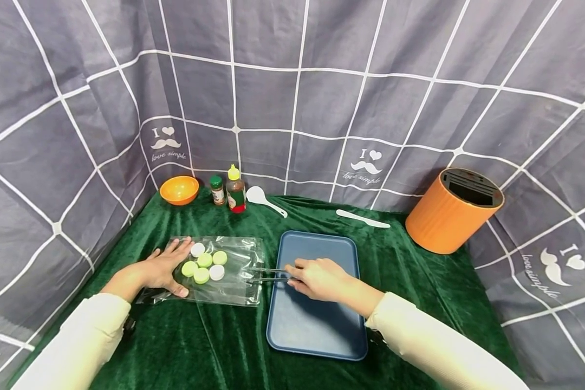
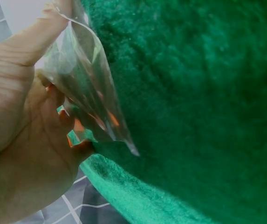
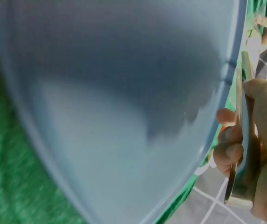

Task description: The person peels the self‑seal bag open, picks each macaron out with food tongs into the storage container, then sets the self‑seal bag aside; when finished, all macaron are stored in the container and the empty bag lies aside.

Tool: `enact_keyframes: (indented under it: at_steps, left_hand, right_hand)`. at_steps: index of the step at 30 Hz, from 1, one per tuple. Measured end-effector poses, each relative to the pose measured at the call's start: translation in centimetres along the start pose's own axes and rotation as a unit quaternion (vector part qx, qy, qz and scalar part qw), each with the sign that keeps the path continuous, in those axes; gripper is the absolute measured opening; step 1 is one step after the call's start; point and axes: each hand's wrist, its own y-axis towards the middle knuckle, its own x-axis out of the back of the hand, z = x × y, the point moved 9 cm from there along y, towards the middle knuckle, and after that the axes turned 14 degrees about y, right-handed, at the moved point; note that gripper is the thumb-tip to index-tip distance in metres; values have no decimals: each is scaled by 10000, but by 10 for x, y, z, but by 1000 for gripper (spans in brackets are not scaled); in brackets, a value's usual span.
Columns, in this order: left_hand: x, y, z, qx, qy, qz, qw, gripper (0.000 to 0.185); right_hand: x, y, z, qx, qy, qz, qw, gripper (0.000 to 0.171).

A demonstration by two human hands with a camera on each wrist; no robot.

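A clear plastic bag (image 1: 234, 254) lies flat on the green cloth, with several pale green round pieces (image 1: 201, 275) and two white ones (image 1: 216, 272) on or in it; I cannot tell which. On the bag's left end rests my left hand (image 1: 163, 271), fingers spread and straight. The left wrist view shows the bag's loose edge (image 2: 96, 93) rising between thumb and fingers. My right hand (image 1: 319, 279) grips metal tongs (image 3: 245, 154) above the blue tray (image 1: 317, 330). The tongs' tips reach left over the bag's right end, apart from the round pieces.
Along the back stand an orange bowl (image 1: 179, 190), a green-capped spice jar (image 1: 216, 190) and a yellow-topped squeeze bottle (image 1: 235, 190). A white rice paddle (image 1: 265, 201) and a white knife (image 1: 363, 218) lie nearby. At the right stands an orange knife block (image 1: 443, 216).
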Motion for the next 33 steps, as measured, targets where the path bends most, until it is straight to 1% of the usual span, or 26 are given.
enact_keyframes:
  at_steps: [1, 3, 7, 9, 10, 12, 13, 20, 23, 28, 33]
  left_hand:
    - [-1, 1, 1, -41, 51, -19, 10000, 149]
    - [-3, 4, 7, -12, 180, -63, 9998, 149]
    - [-8, 8, 14, -85, 175, -108, 9998, 149]
    - [-10, 10, 18, 28, 197, -78, 9998, 149]
    - [-10, 10, 17, -3, 182, -62, 9998, 150]
    - [-10, 11, 21, 140, 264, -39, 9995, 151]
    - [-10, 11, 21, 89, 238, -41, 9997, 151]
    - [-11, 16, 28, 230, 368, -51, 9990, 155]
    - [-12, 17, 31, 190, 317, -62, 9993, 157]
    - [-16, 22, 41, 205, 208, 3, 9996, 160]
    - [-20, 28, 51, 221, 133, 53, 9997, 161]
  right_hand:
    - [-1, 2, 1, 5, -3, -6, 10000, 29]
    - [-2, 6, 2, 8, 50, -32, 10000, 28]
    - [-6, 12, 2, -1, 251, -62, 9997, 28]
    - [-8, 15, 2, -7, 348, -71, 9994, 29]
    - [-9, 17, 2, -16, 387, -65, 9992, 30]
    - [-11, 20, 1, -41, 454, -49, 9990, 32]
    - [-12, 22, 1, -55, 488, -35, 9988, 32]
    - [-15, 39, 7, -3, 644, -69, 9979, 33]
    - [-18, 47, 11, -13, 615, 22, 9981, 35]
    - [-25, 55, 14, -146, 598, 254, 9978, 38]
    - [-28, 57, 14, -169, 642, 228, 9975, 37]
